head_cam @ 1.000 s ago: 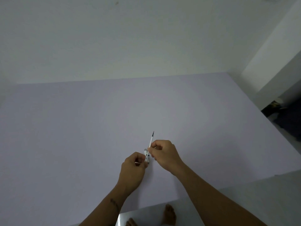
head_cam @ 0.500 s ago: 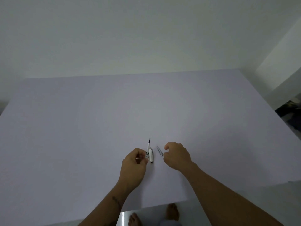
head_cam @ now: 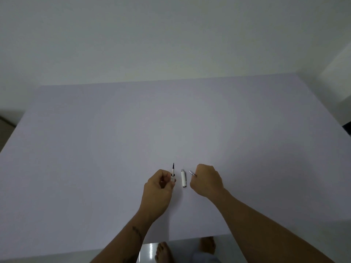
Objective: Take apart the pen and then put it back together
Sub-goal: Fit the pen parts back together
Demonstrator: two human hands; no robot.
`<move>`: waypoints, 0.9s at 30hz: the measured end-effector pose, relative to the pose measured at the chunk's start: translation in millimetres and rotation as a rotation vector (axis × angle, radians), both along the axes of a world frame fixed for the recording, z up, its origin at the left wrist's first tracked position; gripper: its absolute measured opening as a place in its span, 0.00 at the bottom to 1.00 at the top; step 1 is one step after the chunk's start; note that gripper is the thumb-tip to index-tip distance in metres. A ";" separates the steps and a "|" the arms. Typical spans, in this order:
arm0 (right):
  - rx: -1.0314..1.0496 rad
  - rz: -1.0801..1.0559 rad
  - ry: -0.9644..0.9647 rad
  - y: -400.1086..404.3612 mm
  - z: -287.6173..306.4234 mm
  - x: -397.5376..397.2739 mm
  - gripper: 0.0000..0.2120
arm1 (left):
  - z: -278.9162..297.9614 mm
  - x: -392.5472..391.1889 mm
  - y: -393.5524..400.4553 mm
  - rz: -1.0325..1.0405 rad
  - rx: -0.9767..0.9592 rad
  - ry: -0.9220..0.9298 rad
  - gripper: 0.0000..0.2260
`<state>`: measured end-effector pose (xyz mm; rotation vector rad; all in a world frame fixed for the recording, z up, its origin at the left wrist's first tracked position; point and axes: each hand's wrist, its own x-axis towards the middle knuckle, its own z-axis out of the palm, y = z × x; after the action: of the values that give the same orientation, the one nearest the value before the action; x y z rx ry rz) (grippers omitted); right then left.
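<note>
The pen is in pieces. My left hand (head_cam: 158, 190) is closed around the white barrel with the refill (head_cam: 173, 171), whose dark tip points away from me. A white cap section (head_cam: 183, 178) lies on the table (head_cam: 95, 149) between my hands, apart from both. My right hand (head_cam: 206, 180) rests on the table with its fingers curled around a small silver tip piece (head_cam: 192, 173), which pokes out to the left of the fingers.
The pale lilac table fills most of the view, with a white wall behind it. Its near edge runs just above my bare feet (head_cam: 163, 251) on a glossy floor. A dark gap shows at the right edge of the table.
My hands have drawn apart. The right hand left the barrel, moved right and down to the table with the silver piece. The white cap section now lies alone between the hands.
</note>
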<state>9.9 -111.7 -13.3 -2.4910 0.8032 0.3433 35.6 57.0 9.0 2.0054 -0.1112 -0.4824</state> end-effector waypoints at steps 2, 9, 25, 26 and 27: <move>0.144 -0.118 -0.091 -0.9 5.1 0.8 0.10 | 0.2 0.8 0.3 0.000 0.011 0.002 0.09; 0.724 -0.440 -0.338 0.4 46.2 -0.4 0.06 | 5.7 -3.0 -1.7 -0.026 0.021 0.012 0.04; 0.844 -0.540 -0.456 9.3 97.3 -9.0 0.05 | 31.4 -12.1 4.4 -0.064 -0.012 -0.067 0.03; 0.849 -0.542 -0.457 10.3 97.9 -9.7 0.05 | 31.8 -12.9 5.2 -0.069 -0.012 -0.069 0.03; 0.851 -0.543 -0.456 11.5 98.4 -10.5 0.05 | 31.7 -13.7 6.2 -0.071 -0.012 -0.070 0.03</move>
<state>-0.6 -100.2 85.1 -1.4128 0.8579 -0.0801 21.9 63.2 40.7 2.0120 -0.2290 -0.4561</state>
